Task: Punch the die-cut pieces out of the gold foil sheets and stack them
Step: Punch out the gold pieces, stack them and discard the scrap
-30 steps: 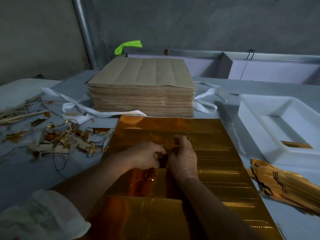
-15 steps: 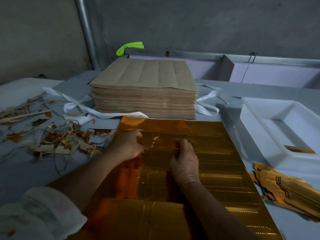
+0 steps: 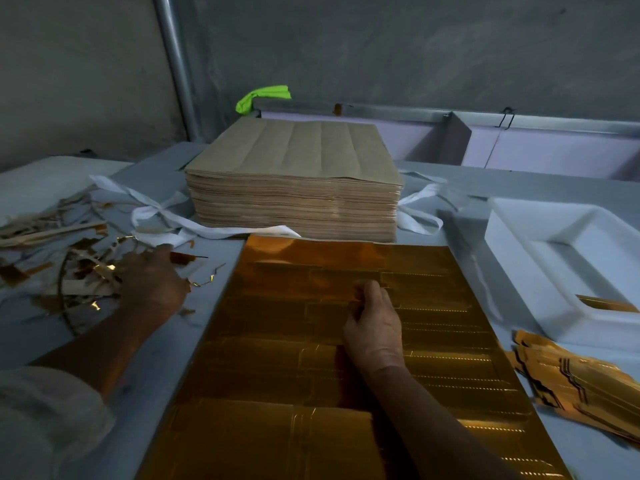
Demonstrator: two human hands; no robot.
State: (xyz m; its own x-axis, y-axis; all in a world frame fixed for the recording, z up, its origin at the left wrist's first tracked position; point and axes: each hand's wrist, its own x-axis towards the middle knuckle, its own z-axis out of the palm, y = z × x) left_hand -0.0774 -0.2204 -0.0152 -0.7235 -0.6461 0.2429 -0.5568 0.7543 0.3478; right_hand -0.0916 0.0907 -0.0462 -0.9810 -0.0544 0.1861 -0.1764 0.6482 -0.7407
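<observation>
A large gold foil sheet [image 3: 443, 344] with die-cut outlines lies flat on the grey table in front of me. My right hand [image 3: 375, 327] rests on its middle, with curled fingers pinching the foil at a cut edge. My left hand [image 3: 152, 278] is off the sheet, to the left over the scrap pile [image 3: 79, 271]. Its fingers are hidden behind its back, and a thin gold sliver [image 3: 204, 281] juts out beside it. A low stack of punched gold pieces [image 3: 581, 386] lies at the right edge.
A thick stack of brown paper sheets [image 3: 294, 188] stands just beyond the gold sheet, with white straps [image 3: 156, 220] lying around it. A white tray [image 3: 540, 244] at the right holds one gold piece [image 3: 606, 303]. A green object [image 3: 263, 97] sits behind the stack.
My left hand has left the gold sheet and swung left to the scrap pile. My right hand has stayed on the sheet's middle.
</observation>
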